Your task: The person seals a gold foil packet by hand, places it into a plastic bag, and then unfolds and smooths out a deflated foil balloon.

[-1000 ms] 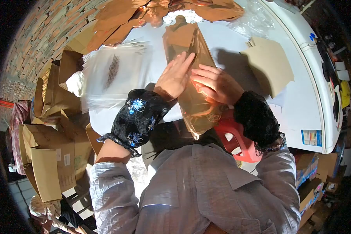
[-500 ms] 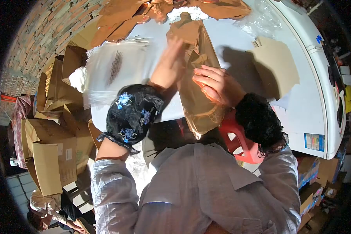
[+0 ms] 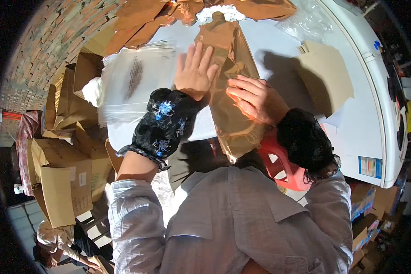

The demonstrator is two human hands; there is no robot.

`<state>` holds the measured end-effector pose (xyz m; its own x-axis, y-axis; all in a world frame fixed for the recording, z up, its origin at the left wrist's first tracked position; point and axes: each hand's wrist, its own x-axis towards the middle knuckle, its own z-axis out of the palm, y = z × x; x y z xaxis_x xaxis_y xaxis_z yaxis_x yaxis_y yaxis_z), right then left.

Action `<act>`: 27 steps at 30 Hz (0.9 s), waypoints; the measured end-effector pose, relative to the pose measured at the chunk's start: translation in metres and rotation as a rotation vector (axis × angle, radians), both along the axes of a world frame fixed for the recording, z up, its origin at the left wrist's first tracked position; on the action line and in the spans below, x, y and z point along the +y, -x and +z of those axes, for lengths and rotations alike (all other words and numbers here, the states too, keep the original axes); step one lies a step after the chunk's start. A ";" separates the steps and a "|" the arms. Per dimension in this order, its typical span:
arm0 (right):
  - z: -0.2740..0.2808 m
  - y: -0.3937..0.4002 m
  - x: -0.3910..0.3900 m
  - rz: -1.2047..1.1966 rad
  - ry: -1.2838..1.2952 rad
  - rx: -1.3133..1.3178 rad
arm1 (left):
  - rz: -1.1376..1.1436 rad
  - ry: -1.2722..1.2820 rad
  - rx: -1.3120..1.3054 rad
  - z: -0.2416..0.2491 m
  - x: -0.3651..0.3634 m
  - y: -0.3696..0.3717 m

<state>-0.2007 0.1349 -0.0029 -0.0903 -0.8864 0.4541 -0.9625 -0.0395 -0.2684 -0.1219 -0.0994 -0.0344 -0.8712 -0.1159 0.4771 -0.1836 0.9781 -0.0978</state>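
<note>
A long, shiny copper-coloured piece of film (image 3: 235,116), folded and creased, lies on the white table (image 3: 187,130) in front of me, its narrow lower end reaching past the near edge. My left hand (image 3: 194,75) lies flat with fingers spread, by the film's left edge. On the film's right side, my right hand (image 3: 256,99) has its fingers bent together over a fold, with an orange reflection under them. The fingertips' underside is hidden. More copper-coloured film pieces (image 3: 146,25) lie at the table's far side, beside a white lacy item (image 3: 230,14).
Clear plastic bags (image 3: 123,86) are stacked at the left, and brown cardboard sheets (image 3: 326,75) lie at the right. Open cartons (image 3: 59,171) stand left of the table. A red stool (image 3: 283,169) is beneath the near edge. Another person (image 3: 57,237) bends low at the lower left.
My left hand, blurred over the film before, has shifted slightly left and now lies flat with its fingers spread. My right hand stays on the same fold.
</note>
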 end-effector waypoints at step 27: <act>-0.002 0.003 0.005 0.018 -0.019 -0.108 | -0.499 -0.254 -0.145 0.030 0.060 -0.126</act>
<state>-0.2041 0.1396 -0.0053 -0.1214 -0.8966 0.4258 -0.9273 -0.0506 -0.3710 0.0041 -0.0394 -0.0046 -0.9043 0.2305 0.3592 0.3034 0.9391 0.1612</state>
